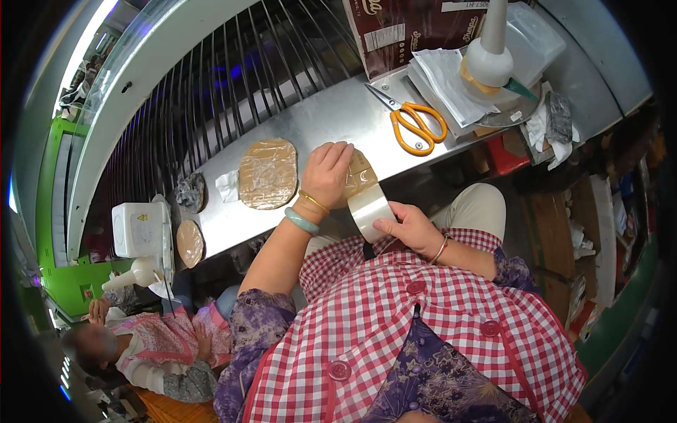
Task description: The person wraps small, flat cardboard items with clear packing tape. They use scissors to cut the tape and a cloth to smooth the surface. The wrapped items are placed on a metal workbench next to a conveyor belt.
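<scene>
Found right hand (417, 231) at 4 o'clock from a wide, pale tape roll (371, 213), firmly grasping that roll. Noted left hand (326, 176) at 10 o'clock from the roll, laid back-upward over a shiny brown piece (362, 171); cannot tell whether pinching from below. Located brown piece at 12 o'clock from the roll, by the edge of the metal table (317, 116). Recorded, from the roll: orange-handled scissors (421, 128) at 1 o'clock, 1 wrapped brown oval (268, 174) at 10 o'clock, 1 smaller oval (189, 244) at 9 o'clock.

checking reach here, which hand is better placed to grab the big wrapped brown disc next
Probably the left hand: it is nearer the disc, while the right hand holds the tape roll.
</scene>
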Available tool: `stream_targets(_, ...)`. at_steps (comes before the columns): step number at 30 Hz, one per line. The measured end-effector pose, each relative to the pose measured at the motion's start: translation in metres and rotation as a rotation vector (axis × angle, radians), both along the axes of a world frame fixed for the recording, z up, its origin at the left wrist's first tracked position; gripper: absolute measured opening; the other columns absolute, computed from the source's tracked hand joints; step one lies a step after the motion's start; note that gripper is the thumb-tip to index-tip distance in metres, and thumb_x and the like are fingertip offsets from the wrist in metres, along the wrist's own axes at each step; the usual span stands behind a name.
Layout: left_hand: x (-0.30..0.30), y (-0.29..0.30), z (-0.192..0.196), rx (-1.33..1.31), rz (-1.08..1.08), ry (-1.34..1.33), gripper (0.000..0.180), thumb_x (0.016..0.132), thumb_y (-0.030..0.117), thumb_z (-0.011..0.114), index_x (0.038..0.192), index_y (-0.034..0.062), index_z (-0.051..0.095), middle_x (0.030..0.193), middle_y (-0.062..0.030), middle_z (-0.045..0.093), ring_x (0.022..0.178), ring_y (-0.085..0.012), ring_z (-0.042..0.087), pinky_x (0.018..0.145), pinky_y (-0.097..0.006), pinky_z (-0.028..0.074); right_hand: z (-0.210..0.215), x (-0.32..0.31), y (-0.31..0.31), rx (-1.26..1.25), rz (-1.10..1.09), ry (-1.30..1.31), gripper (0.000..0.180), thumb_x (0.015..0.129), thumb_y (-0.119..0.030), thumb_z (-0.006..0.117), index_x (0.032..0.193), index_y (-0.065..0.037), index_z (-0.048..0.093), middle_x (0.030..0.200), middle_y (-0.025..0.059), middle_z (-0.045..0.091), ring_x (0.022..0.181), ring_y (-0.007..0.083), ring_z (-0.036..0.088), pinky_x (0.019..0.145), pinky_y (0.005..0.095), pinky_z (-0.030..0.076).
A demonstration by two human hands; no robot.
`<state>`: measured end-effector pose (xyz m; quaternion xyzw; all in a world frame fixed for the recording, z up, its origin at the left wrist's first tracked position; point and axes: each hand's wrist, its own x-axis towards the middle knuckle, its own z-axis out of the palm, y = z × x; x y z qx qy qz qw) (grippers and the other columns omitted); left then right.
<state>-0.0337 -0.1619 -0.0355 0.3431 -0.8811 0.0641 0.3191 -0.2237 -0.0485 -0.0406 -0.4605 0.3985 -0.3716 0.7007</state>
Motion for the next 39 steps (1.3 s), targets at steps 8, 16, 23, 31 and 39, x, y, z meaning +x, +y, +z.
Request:
stream_targets(8, -0.006, -0.005, -0.015, 0.229, 0.042, 0.052, 0.025, 0.076, 0.006, 0.057, 0.1, 0.0036, 0.061, 0.101, -0.0112, 0.056, 0.094, -0.0301, 0.053, 0.082, -0.038, 0.044, -0.005, 0.001, 0.001, -0.005, -0.017, 0.019, 0.033, 0.087, -0.02, 0.062, 0.111, 0.002, 0.058, 0.095, 0.0059, 0.065, 0.086, 0.0097, 0.058, 0.079, 0.0264, 0.048)
stream_targets(16, -0.005, -0.01, -0.029, 0.264, 0.117, 0.043, 0.008, 0.071, 0.006, 0.058, 0.079, 0.0067, 0.058, 0.087, -0.0109, 0.054, 0.085, -0.0296, 0.051, 0.076, -0.039, 0.044, 0.001, 0.003, 0.0, 0.057, 0.023, 0.122, 0.028, 0.088, -0.016, 0.058, 0.11, 0.002, 0.057, 0.094, 0.0053, 0.065, 0.084, 0.0097, 0.059, 0.076, 0.0257, 0.048)
stream_targets(23, -0.014, -0.018, -0.023, 0.312, 0.106, 0.086, 0.01, 0.074, 0.014, 0.06, 0.072, 0.005, 0.062, 0.078, -0.0104, 0.056, 0.083, -0.0282, 0.05, 0.078, -0.038, 0.042, -0.02, -0.008, 0.007, 0.053, -0.063, 0.14, 0.031, 0.089, -0.009, 0.056, 0.118, 0.003, 0.051, 0.105, 0.0075, 0.061, 0.093, 0.0146, 0.058, 0.084, 0.0284, 0.046)
stream_targets(31, 0.0, -0.023, -0.014, 0.601, 0.134, 0.233, 0.015, 0.078, 0.021, 0.061, 0.08, 0.007, 0.067, 0.085, -0.0128, 0.06, 0.087, -0.0315, 0.056, 0.08, -0.039, 0.045, -0.037, -0.006, 0.007, -0.042, -0.031, -0.054, 0.035, 0.091, -0.014, 0.057, 0.121, 0.003, 0.05, 0.108, 0.0078, 0.06, 0.097, 0.0148, 0.056, 0.087, 0.0289, 0.043)
stream_targets(39, -0.002, -0.017, -0.018, 0.657, 0.246, -0.013, 0.03, 0.082, 0.033, 0.056, 0.084, 0.0051, 0.066, 0.083, -0.0185, 0.065, 0.081, -0.0367, 0.062, 0.075, -0.046, 0.048, -0.043, -0.008, 0.005, -0.024, 0.012, -0.033, 0.033, 0.091, -0.012, 0.054, 0.121, 0.002, 0.05, 0.109, 0.0067, 0.06, 0.096, 0.0131, 0.055, 0.087, 0.0278, 0.042)
